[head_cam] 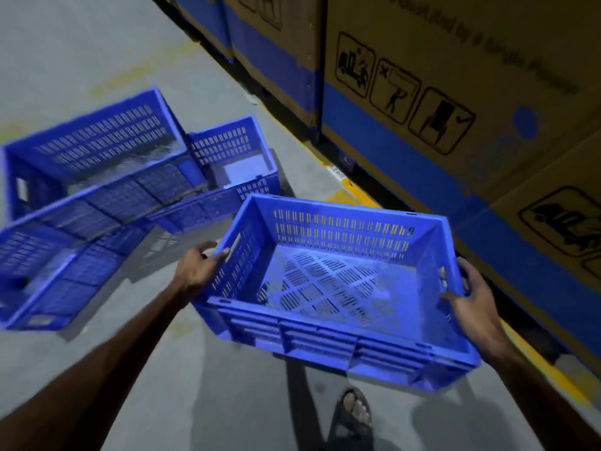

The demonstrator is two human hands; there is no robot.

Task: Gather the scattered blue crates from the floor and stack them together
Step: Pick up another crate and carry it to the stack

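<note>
A sandalled foot stands on the grey floor at the bottom of the view, directly under the carried crate, so the load hangs clear of the ground in front of the body. The left hand holds the crate's left end wall, its fingers curled at the handle slot; the right hand clasps the opposite end, thumb over the rim. A hand at each short end keeps the empty crate level and open side up, probably ready to drop into another.

Further left, three more blue crates lie in a loose overlapping cluster, one tilted across the others, not yet stacked squarely.

Beyond, cardboard cartons line the right side behind a yellow floor stripe.
</note>
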